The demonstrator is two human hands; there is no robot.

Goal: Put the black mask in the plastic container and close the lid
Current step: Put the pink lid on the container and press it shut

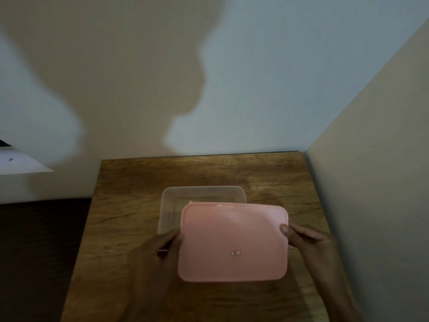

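No text, brand or number can be read anywhere. The only mark is a small rectangular sticker [235, 253] with a reddish border and a pale middle, which sits on the top face of the flat pink plastic lid with rounded corners [233, 240], a little toward the near edge and right of centre; whatever is printed on it is too small and blurred to make out
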